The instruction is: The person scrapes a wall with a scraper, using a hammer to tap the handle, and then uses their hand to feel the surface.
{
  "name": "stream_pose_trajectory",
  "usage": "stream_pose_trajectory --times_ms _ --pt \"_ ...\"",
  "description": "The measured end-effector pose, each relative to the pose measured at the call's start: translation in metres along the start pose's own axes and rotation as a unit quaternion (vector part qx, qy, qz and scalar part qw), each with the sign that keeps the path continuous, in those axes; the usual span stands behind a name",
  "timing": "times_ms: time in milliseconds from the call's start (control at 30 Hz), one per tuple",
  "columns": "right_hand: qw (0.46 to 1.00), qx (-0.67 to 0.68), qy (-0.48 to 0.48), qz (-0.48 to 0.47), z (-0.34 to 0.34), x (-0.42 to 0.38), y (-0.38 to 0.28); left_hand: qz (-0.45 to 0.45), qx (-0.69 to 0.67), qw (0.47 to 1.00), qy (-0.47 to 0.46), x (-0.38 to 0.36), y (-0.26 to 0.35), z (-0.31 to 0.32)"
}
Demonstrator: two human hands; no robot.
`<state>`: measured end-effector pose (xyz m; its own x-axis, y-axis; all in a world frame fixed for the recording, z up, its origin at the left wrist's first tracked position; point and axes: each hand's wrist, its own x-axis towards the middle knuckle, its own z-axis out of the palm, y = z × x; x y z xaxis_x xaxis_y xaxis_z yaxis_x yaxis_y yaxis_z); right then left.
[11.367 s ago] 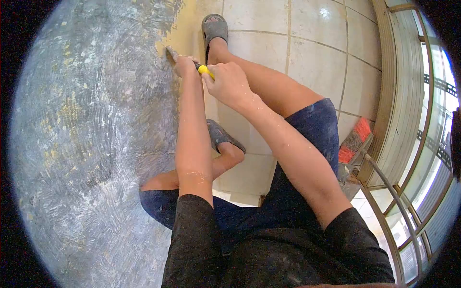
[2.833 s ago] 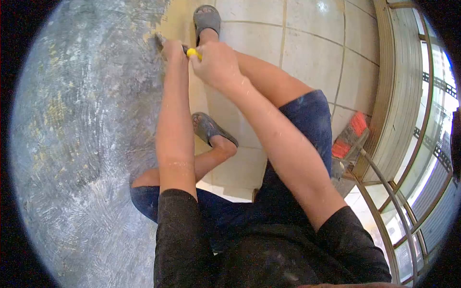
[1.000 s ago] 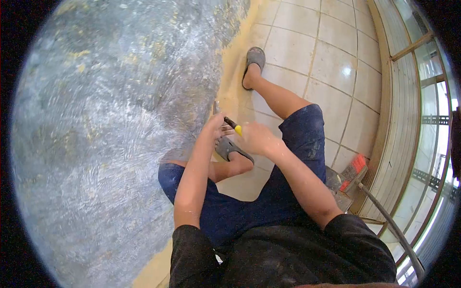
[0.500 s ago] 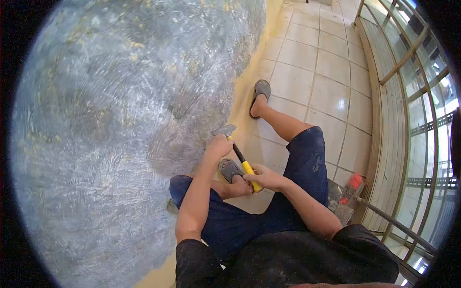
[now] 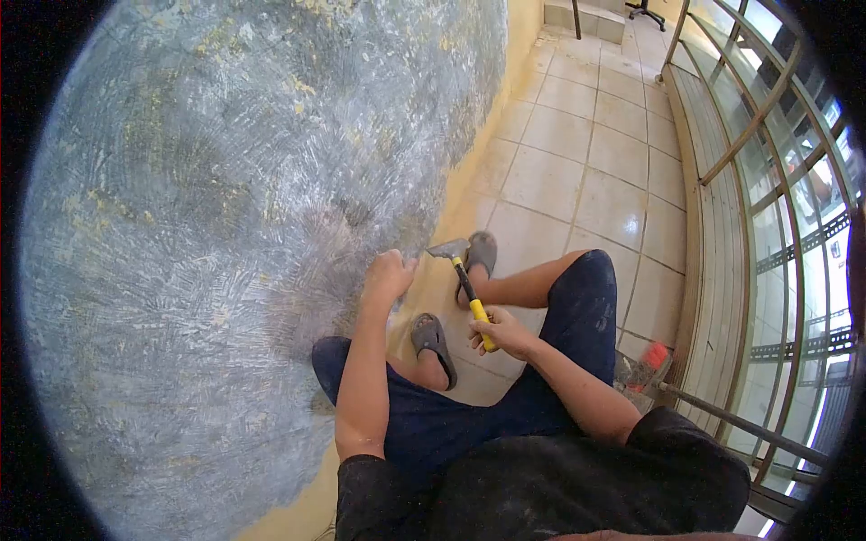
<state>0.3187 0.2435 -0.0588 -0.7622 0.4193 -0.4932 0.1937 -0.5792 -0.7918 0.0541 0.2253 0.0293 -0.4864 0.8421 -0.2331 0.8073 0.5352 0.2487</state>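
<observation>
A hammer (image 5: 465, 287) with a yellow-and-black handle is in my right hand (image 5: 505, 332), its fingers wrapped round the yellow grip. The grey metal head points up and to the left, a little right of my left hand. My left hand (image 5: 390, 276) is closed close to the lower part of the grey, rough-textured wall (image 5: 207, 252). What its fingers hold, if anything, is hidden. A gap separates the hammer head from that hand.
Pale floor tiles (image 5: 545, 175) run along the wall's yellow lower strip. My feet in grey clogs (image 5: 431, 339) rest on the floor. To the right stand a metal-framed glass partition (image 5: 776, 203) and a red-tipped object (image 5: 656, 354).
The hammer head has swung right and away from my left hand. My left hand has shifted slightly left. My farther foot appears lower in view, and the camera has tilted.
</observation>
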Motion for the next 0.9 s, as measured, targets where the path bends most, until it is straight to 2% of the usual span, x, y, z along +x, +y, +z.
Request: stream_pose_trajectory --times_ms 133,367,467,633,700,767,833,900 --pt "1.0 0.0 0.015 0.028 0.008 0.009 0.004 0.0 0.0 1.0 -0.019 -0.006 0.002 -0.001" --pt "0.998 0.01 -0.024 0.056 0.014 0.034 0.018 -0.026 -0.019 0.999 -0.032 -0.021 0.004 -0.022" --pt "0.992 0.054 -0.002 0.111 0.012 0.051 0.025 -0.065 -0.033 0.997 -0.034 -0.02 -0.007 -0.02" --pt "0.989 0.015 0.06 0.137 0.02 0.073 0.046 -0.089 -0.009 0.996 -0.023 -0.019 -0.016 -0.018" --pt "0.985 -0.042 0.091 0.143 0.023 0.076 0.048 -0.093 -0.023 0.995 -0.018 -0.019 -0.023 -0.013" --pt "0.981 -0.044 0.094 0.163 0.027 0.08 0.051 -0.082 -0.038 0.996 -0.019 -0.022 -0.034 -0.01" --pt "0.978 -0.053 0.097 0.178 0.032 0.082 0.045 -0.107 -0.042 0.993 -0.022 -0.026 -0.045 -0.011" --pt "0.969 -0.133 0.081 0.194 0.034 0.083 0.037 -0.132 -0.051 0.99 -0.02 -0.031 -0.054 -0.009"
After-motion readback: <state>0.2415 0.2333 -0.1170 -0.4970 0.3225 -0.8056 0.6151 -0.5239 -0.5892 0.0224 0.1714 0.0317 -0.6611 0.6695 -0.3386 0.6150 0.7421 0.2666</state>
